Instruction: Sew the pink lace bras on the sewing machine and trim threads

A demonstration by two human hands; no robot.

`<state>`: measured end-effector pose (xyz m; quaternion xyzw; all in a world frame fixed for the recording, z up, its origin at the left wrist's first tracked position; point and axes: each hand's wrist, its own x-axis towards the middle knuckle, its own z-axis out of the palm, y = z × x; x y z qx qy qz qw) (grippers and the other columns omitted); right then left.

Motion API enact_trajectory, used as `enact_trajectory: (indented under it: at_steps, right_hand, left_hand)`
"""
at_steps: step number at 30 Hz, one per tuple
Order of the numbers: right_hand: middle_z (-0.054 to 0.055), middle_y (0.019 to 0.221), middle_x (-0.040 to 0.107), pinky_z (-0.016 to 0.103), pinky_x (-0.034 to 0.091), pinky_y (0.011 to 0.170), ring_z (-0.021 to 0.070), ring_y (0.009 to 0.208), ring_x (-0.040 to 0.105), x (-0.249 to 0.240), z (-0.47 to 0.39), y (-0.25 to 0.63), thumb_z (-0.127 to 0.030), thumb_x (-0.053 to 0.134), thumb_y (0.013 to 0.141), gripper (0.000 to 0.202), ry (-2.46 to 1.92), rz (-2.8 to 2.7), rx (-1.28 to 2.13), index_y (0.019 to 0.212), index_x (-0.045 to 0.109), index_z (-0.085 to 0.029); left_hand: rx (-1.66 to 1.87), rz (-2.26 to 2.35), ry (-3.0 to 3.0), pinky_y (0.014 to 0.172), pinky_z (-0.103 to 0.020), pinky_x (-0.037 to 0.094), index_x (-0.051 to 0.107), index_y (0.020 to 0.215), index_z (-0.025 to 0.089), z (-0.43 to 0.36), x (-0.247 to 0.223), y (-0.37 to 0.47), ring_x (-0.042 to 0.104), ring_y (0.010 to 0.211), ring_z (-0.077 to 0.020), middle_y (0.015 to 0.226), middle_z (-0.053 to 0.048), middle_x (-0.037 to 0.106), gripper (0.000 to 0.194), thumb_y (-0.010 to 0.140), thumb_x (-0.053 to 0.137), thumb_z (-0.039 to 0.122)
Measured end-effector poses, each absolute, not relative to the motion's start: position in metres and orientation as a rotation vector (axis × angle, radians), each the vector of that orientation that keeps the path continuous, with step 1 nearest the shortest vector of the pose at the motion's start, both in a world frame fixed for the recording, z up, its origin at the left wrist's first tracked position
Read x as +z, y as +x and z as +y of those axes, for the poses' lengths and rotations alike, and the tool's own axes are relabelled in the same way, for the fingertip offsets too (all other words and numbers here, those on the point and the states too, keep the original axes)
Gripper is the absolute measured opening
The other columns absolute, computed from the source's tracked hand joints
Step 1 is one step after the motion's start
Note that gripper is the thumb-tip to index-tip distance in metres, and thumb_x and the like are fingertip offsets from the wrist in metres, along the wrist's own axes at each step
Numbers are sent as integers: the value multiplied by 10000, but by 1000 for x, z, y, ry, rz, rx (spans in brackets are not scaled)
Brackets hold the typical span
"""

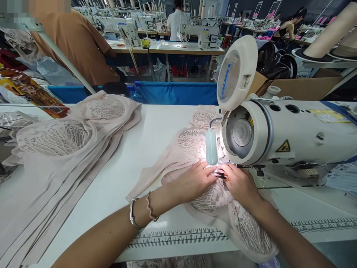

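A pale pink lace bra [212,199] lies under the head of the sewing machine [301,130], one end hanging over the table's front edge. My left hand [195,180] is closed on its fabric just below the small lamp [211,147]. Close beside it, my right hand [241,184] is closed around small thread snips [221,175] with dark blades and a bit of orange at the grip. The blades point left toward my left fingertips. My fingers and the lamp partly hide the needle area.
Several more pale pink lace bras [58,137] lie stacked on the left of the white table [156,126]. A printed ruler [178,237] runs along the front edge. Behind are a blue cloth bin [175,93], a cardboard box [304,85] and a seated person in brown [75,48].
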<state>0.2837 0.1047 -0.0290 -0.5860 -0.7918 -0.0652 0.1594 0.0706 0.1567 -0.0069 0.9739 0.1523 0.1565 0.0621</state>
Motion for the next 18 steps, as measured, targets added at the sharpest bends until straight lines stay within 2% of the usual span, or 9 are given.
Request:
enact_trajectory:
  at_steps: [2,4,6,7,9,12,15,18]
  right_hand:
    - [47,850,740,312,471,642,205,704,665,-26,105,283,-62,470,889,285,-1682,-2276,-195,908,713,-208]
    - [48,912,744,312,462,645,213,762,671,-20,99,283,-51,461,874,311,-1676,-2253,-227,954,713,-215]
    - [43,959,725,303,453,631,218,834,673,-14,85,282,-74,460,891,284,-1701,-2194,-229,954,691,-228]
    - [38,958,706,293,445,606,211,837,671,-12,75,282,-107,466,916,239,-1730,-2162,-202,927,670,-232]
    - [32,932,657,273,418,539,183,767,658,-12,53,281,-224,480,985,177,-1792,-2116,-131,870,613,-231]
    - [34,900,615,273,384,503,153,642,602,-21,28,278,-370,446,1049,291,-1825,-2098,-172,822,558,-226]
    - [18,743,578,282,374,553,160,621,565,-27,24,279,-318,413,1069,379,-1688,-2151,-290,708,492,-232]
    - [-10,597,532,290,357,547,150,533,511,-26,37,287,-272,453,1051,390,-1517,-2191,-335,663,467,-237]
  left_hand:
    - [476,466,2930,853,-366,497,653,983,147,160,-4,69,574,809,-167,1097,-90,671,278,947,412,12]
    - [455,506,2924,814,-377,494,650,975,142,159,-5,69,558,778,-181,1028,-95,665,194,1007,466,193]
    - [453,541,2964,768,-390,490,640,935,129,156,-10,70,567,802,-212,1004,-117,650,272,1005,520,362]
    - [465,535,2996,748,-388,485,635,927,123,154,-12,72,573,824,-226,1005,-128,645,282,1000,530,374]
    - [502,449,3058,732,-371,474,628,940,121,149,-18,74,584,861,-232,1011,-134,646,204,1008,508,271]
    - [522,292,3095,772,-354,480,636,1036,120,143,-22,76,599,899,-215,1045,-131,668,190,1019,447,131]
    - [521,318,3094,804,-375,501,636,1145,95,141,-22,75,617,970,-240,1151,-165,671,241,1041,461,226]
    - [537,321,3080,878,-411,516,647,1158,106,143,-21,75,627,1040,-260,1200,-164,677,282,1052,456,285]
